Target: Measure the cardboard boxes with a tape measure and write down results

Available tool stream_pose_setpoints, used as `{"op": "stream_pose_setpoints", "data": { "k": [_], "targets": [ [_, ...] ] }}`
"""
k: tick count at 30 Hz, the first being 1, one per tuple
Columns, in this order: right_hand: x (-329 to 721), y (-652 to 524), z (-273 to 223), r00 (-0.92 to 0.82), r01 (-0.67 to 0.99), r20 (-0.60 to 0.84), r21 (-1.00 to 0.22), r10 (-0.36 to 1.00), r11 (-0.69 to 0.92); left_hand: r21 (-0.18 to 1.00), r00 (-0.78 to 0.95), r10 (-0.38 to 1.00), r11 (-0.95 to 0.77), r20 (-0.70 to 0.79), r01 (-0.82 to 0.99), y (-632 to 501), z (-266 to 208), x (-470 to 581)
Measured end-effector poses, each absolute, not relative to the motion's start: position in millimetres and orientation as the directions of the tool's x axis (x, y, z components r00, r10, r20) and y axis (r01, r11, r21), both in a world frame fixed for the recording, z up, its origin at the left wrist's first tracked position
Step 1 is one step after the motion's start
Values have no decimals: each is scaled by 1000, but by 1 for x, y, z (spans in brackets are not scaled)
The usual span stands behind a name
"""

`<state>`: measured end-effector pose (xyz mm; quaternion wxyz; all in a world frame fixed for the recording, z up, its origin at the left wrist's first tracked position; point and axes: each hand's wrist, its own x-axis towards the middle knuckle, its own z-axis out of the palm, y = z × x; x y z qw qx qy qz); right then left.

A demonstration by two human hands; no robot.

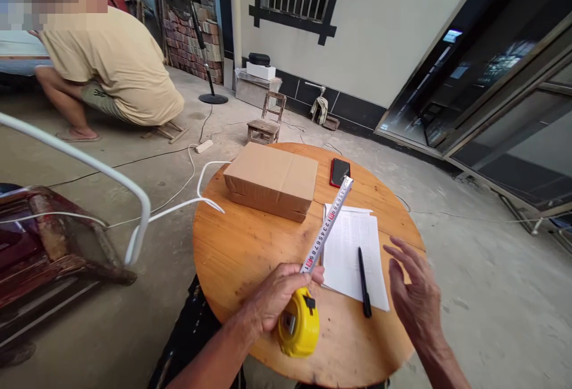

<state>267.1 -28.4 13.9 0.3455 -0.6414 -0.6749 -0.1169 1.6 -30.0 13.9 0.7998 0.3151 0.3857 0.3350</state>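
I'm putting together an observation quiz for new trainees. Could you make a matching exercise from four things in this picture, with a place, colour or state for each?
Column 1
1. Tape measure
2. Pen
3. Phone
4. Cardboard box

Column 2
A. Lying mostly on the white paper
B. Brown and closed
C. In the left hand, blade extended
D. Dark-faced, with a red edge

Pairs: 1-C; 2-A; 3-D; 4-B
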Motion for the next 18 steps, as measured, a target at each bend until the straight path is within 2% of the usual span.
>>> {"op": "stream_pose_setpoints", "data": {
  "k": [3,6,10,13,16,18],
  "targets": [
    [240,-8,55,50,928,609,-322,791,190,743,503,779,576,-374,-340,-32,20,-14],
    [204,29,84,-38,906,558,-331,829,264,752,462,805,554,-373,-358,-35,23,-35],
    [155,107,97,-257,875,513,-237,819,422,775,341,834,538,-433,-332,-40,21,-61],
    [129,166,100,-348,902,327,-140,878,409,795,256,845,531,-470,-294,-45,17,-79],
    [119,202,107,-385,897,-29,-245,922,367,829,222,864,499,-452,-252,-47,15,-97],
    [119,207,113,-393,895,-179,-300,902,330,831,247,865,493,-436,-257,-47,16,-109]
  ]
}}
